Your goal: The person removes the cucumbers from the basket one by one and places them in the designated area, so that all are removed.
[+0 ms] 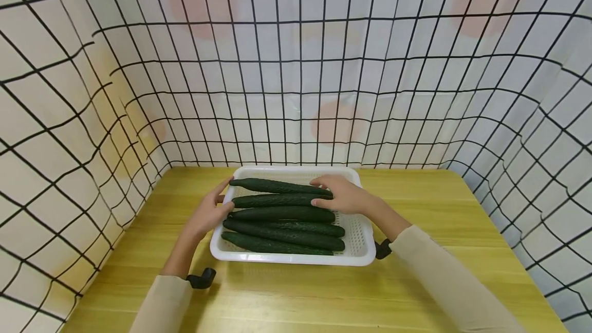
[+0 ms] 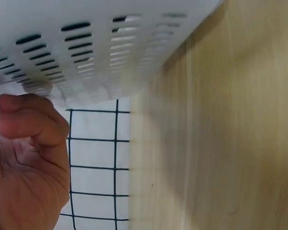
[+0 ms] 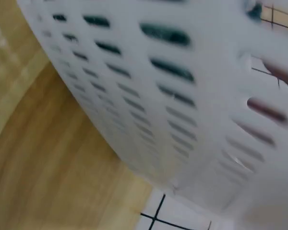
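A white plastic basket [image 1: 296, 258] stands on the table, holding several dark green cucumbers [image 1: 283, 214] laid side by side, lengthwise from left to right. My left hand [image 1: 210, 215] grips the basket's left rim, thumb over the edge and fingers outside. In the left wrist view its curled fingers [image 2: 31, 117] show against the slotted wall. My right hand [image 1: 344, 195] reaches over the right rim, above the right ends of the two farthest cucumbers. Its thumb lies by the second cucumber, its other fingers spread beyond the farthest one. The basket's wall hides most of it in the right wrist view.
The yellow wood-grain table [image 1: 444, 220] extends on both sides of the basket. A black wire grid [image 1: 300, 91] stands along the back and both sides, with pale patterned sheeting behind it. Black straps with small mounts [image 1: 201, 278] sit at both wrists.
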{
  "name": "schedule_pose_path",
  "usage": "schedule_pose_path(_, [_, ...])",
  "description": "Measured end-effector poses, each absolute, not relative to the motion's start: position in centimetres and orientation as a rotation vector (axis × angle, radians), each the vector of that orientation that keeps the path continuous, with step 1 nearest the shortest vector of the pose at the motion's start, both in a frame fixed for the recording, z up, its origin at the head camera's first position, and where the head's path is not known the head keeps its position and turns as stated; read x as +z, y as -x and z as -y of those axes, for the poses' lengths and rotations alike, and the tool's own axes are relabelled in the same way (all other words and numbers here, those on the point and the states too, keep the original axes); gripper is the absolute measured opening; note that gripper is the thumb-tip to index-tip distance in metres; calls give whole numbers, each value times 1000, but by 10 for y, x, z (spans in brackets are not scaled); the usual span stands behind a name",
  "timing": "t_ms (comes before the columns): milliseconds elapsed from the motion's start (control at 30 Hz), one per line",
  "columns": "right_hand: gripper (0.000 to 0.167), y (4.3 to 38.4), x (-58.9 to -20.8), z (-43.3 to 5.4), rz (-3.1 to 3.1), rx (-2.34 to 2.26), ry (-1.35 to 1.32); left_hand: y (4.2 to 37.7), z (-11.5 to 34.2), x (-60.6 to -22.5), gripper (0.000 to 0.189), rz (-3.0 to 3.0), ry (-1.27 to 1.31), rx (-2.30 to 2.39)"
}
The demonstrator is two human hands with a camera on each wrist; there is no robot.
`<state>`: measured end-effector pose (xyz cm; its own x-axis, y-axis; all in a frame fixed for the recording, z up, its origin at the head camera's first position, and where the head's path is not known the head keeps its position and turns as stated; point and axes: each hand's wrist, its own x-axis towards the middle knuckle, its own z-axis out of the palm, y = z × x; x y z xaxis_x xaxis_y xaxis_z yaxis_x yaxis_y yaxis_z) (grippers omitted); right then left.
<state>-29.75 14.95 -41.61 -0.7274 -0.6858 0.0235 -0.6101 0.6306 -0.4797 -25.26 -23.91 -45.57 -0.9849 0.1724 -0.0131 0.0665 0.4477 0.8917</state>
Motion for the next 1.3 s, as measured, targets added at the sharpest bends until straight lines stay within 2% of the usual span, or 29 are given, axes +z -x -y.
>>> schedule_pose_path(633, [54, 304, -447, -131, -2813, -545, 1006, 250, 229, -460, 78, -2643, -36, 1643])
schedule_pose_path(800, [50, 306, -450, -130, -2836, -593, 1002, 250, 228, -461, 78, -2609, -25, 1698])
schedule_pose_path(1000, [57, 303, -449, -125, -2836, -618, 988, 250, 230, -462, 78, -2584, 2, 1732])
schedule_pose_path(1300, [49, 300, -449, -126, -2759, -691, 1094, 249, 227, -461, 79, -2595, -26, 1713])
